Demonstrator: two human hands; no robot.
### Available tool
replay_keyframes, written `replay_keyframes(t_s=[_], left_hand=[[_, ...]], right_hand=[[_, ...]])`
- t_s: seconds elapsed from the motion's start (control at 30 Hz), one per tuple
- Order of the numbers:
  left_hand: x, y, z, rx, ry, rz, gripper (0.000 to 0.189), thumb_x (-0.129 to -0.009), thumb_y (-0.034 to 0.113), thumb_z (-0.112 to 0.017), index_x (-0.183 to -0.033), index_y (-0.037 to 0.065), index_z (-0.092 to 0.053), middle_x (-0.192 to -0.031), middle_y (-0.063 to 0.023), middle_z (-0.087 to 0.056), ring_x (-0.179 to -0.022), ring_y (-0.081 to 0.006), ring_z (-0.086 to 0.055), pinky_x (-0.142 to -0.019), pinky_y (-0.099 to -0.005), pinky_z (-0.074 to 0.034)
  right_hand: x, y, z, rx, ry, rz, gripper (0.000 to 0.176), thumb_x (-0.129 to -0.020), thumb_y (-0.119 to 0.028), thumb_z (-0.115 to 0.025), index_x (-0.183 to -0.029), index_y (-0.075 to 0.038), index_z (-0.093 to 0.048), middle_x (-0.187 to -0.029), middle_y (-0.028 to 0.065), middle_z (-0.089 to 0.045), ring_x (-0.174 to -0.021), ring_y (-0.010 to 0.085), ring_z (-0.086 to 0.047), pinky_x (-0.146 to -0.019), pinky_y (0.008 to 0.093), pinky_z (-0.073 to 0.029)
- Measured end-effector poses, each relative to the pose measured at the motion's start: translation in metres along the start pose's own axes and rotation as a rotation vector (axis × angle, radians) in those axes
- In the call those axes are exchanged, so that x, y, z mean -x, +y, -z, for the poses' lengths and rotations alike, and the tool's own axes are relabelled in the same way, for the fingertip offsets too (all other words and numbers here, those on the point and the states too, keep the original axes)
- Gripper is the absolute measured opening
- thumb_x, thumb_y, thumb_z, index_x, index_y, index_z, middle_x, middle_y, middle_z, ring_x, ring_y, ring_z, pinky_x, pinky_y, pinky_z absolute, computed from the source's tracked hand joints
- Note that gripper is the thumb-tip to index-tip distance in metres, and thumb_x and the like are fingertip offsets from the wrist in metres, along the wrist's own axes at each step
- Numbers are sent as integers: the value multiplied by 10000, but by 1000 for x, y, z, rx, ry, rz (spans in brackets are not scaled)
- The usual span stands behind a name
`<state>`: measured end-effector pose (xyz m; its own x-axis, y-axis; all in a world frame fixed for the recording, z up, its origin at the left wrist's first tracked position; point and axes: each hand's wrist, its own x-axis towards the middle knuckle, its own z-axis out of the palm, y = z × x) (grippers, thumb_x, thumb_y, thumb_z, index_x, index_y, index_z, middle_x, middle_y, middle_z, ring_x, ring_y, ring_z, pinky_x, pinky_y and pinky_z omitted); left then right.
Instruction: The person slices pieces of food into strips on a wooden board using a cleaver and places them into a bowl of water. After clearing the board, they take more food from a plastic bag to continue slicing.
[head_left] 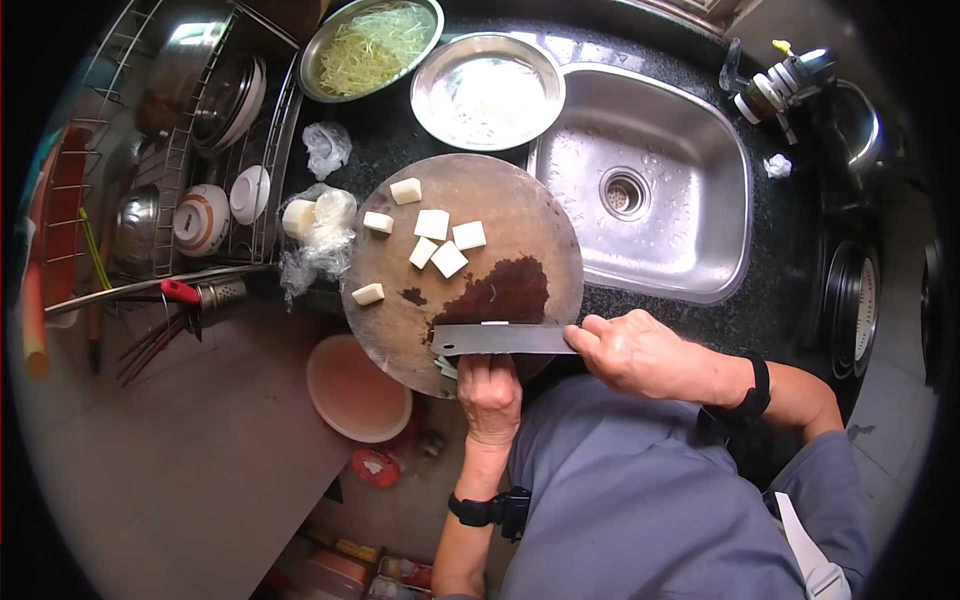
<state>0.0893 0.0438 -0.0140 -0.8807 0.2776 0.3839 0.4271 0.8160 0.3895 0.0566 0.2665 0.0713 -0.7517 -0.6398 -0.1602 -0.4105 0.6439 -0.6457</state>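
My right hand [632,352] is closed around the handle end of a cleaver [505,340], whose broad blade lies across the near part of the round wooden chopping board [540,215]. Just below the blade, my left hand [490,395] is closed, its fingers pressed together and their tips hidden by the steel. What they hold cannot be made out. A thin white sliver shows past the blade's far edge. Pale green-white strips [446,367] lie left of my left fingers. Several white blocks, perhaps tofu or radish, are spread over the board, one white block [432,223] near its middle.
A steel sink [690,270] adjoins the board's right side. Behind stand a bowl of sprouts [370,50] and a metal basin [487,130]. Crumpled plastic wrap [332,222] lies left, beside a dish rack [165,280]. A pale tub [360,400] sits below the counter.
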Motion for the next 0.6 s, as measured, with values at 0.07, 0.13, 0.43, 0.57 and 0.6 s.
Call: replay_keyframes(t_s=[0.07, 0.13, 0.43, 0.57, 0.6], left_hand=[[0, 1, 0, -7, 0, 7, 253, -755, -81, -640, -1007, -67, -664, -1013, -187, -634, -873, -382, -615, -809, -449, -528], [-1, 2, -1, -14, -1, 15, 254, -755, -83, -638, -1007, -67, -664, -1016, -186, -635, -878, -382, -618, -811, -448, -529], [4, 0, -1, 11, -25, 35, 245, -776, -51, -633, -1019, -59, -669, -1043, -199, -634, -910, -389, -620, -836, -463, -524], [5, 4, 0, 3, -50, 65, 237, -785, -44, -634, -1019, -58, -669, -1076, -200, -630, -930, -394, -618, -843, -456, -525], [3, 4, 1, 6, -58, 71, 234, -787, -42, -635, -1018, -57, -669, -1083, -200, -629, -934, -394, -618, -845, -453, -526]], right_hand=[[-3, 1, 2, -4, -25, -2, 209, -740, -4, -618, -905, 36, -495, -727, 167, -538, -615, 363, -612, -529, 448, -483], [-5, 4, 3, 15, -69, 21, 216, -726, -3, -612, -900, 38, -490, -726, 174, -538, -621, 365, -616, -532, 452, -483], [-21, 1, 0, 59, -113, 50, 203, -751, -6, -608, -906, 39, -485, -742, 163, -529, -608, 347, -609, -525, 441, -478], [-44, -6, -9, 51, -48, 94, 177, -761, -7, -602, -883, 24, -477, -732, 161, -534, -600, 353, -605, -520, 449, -475], [-46, -3, -12, 51, -46, 99, 177, -761, -7, -602, -883, 24, -477, -732, 161, -534, -600, 353, -605, -520, 449, -475]])
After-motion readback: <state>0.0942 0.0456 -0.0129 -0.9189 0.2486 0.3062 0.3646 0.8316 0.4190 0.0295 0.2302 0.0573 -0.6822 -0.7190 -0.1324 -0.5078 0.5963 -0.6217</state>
